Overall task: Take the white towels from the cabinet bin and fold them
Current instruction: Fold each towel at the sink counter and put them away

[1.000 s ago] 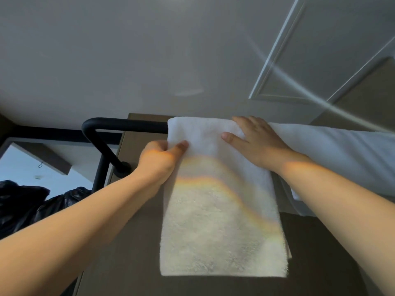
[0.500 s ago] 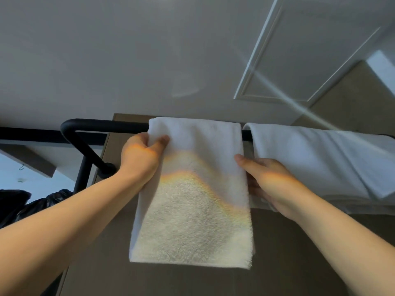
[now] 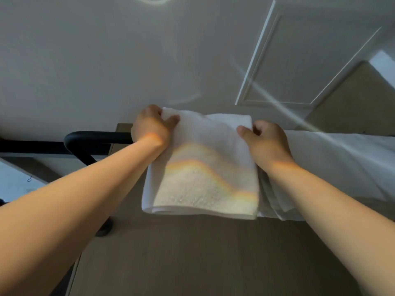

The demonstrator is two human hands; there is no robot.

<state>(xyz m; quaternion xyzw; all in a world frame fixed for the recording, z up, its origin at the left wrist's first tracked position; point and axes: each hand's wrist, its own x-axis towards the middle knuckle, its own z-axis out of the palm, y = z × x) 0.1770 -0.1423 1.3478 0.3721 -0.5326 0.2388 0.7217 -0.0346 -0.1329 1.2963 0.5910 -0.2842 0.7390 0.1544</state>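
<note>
A folded white towel [image 3: 205, 176] hangs over a black rail [image 3: 96, 137], its lower edge near mid-frame. My left hand [image 3: 152, 127] grips the towel's upper left corner, thumb on the front face. At the upper right edge my right hand [image 3: 266, 142] holds the towel, thumb on the front and fingers curled behind. A coloured band of light crosses the towel's face. The cabinet bin is out of view.
A second white towel [image 3: 333, 167] hangs over the same rail just to the right, touching the first. The rail bends down into a black bracket [image 3: 104, 229] at left. Behind it stands a brown panel [image 3: 192, 257]; above is a white wall with a panelled door [image 3: 299, 60].
Both hands rose to the towel's top corners. The right hand moved from the towel's side edge up to its upper right. The towel hangs shorter than before.
</note>
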